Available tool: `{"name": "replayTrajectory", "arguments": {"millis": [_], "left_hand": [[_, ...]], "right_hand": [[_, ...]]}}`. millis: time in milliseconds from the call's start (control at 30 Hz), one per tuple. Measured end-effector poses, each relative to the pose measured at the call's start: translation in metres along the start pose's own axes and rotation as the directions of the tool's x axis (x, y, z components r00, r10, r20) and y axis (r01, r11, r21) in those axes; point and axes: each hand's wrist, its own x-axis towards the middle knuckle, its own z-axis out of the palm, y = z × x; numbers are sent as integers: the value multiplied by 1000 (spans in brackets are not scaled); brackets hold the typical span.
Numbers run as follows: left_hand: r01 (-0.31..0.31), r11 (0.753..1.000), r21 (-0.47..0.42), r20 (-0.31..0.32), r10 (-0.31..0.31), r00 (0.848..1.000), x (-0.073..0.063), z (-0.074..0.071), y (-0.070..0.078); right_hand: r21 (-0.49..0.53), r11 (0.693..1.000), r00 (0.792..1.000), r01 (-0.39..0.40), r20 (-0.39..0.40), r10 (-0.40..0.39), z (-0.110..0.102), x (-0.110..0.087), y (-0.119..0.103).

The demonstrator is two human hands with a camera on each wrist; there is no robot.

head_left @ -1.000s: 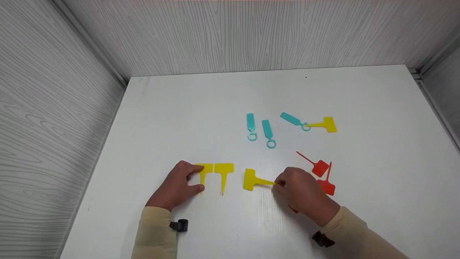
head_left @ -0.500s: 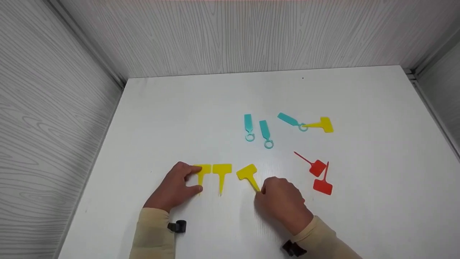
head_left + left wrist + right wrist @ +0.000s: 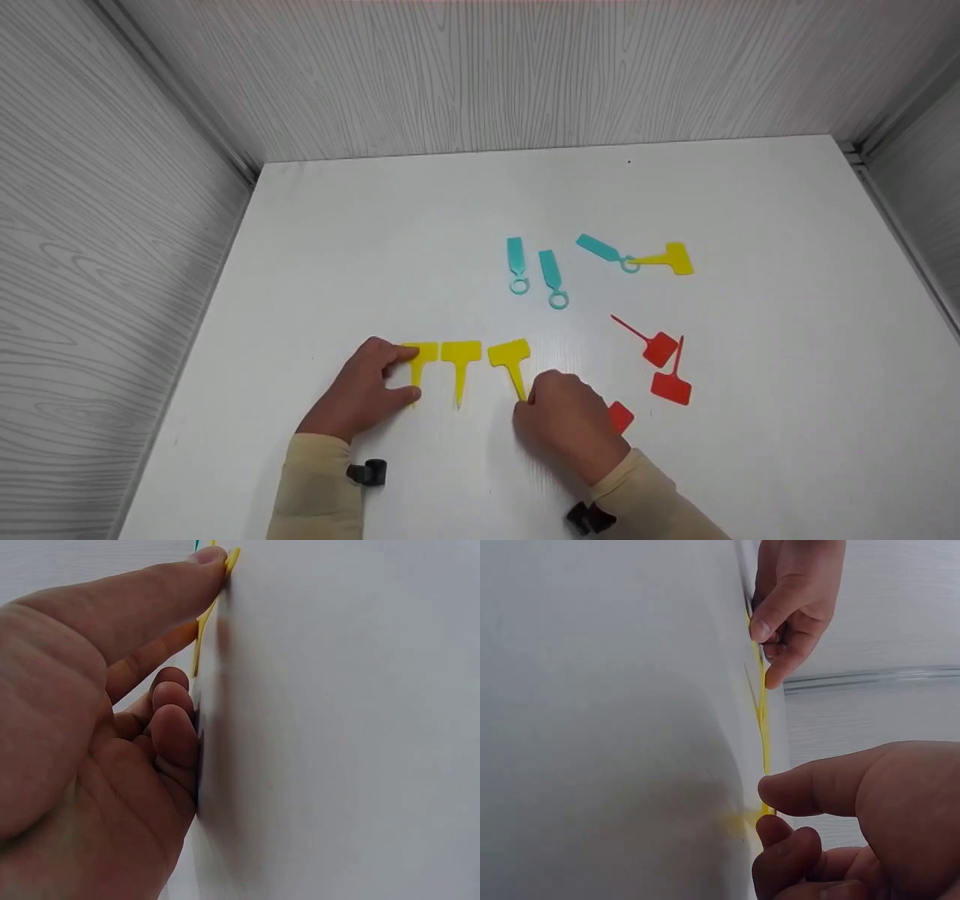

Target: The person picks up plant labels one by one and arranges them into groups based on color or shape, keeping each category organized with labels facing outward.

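Three yellow T-shaped plant labels lie in a row in the head view. My left hand (image 3: 366,390) holds the leftmost plant label (image 3: 425,352), index finger on its head and thumb at its stem; the other fingers curl under the palm in the left wrist view. The middle plant label (image 3: 460,352) lies untouched, stem toward me. My right hand (image 3: 574,424) pinches the stem tip of the third plant label (image 3: 510,352) between thumb and index finger. That label is slightly tilted, its head close to the middle one.
A red label (image 3: 619,417) shows partly behind my right hand. Farther right lie two more red labels (image 3: 660,349). Behind are turquoise ring-ended tags (image 3: 550,268) and another yellow label (image 3: 679,259) overlapping one tag's ring. Grey wood-grain walls (image 3: 450,82) border the white table (image 3: 360,225).
My right hand has moved left and turned the third plant label from sideways to nearly upright beside the middle one. The red label behind that hand shows more. My left hand stays in place.
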Motion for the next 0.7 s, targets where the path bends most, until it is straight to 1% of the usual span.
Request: {"name": "replayTrajectory", "arguments": {"millis": [267, 400, 500, 700], "left_hand": [[-16, 1000, 5, -5, 16, 1000, -3, -1, 0], [2, 1000, 4, -7, -2, 1000, -2, 0, 2], [3, 1000, 4, -4, -3, 1000, -2, 1, 2], [0, 1000, 11, -9, 0, 1000, -1, 0, 2]], "right_hand": [[1, 1000, 1000, 26, 16, -26, 9, 1, -4], [-22, 999, 999, 31, 16, -31, 10, 2, -7], [-40, 998, 999, 40, 15, -39, 11, 3, -9], [-41, 997, 998, 62, 11, -62, 10, 3, -13]]}}
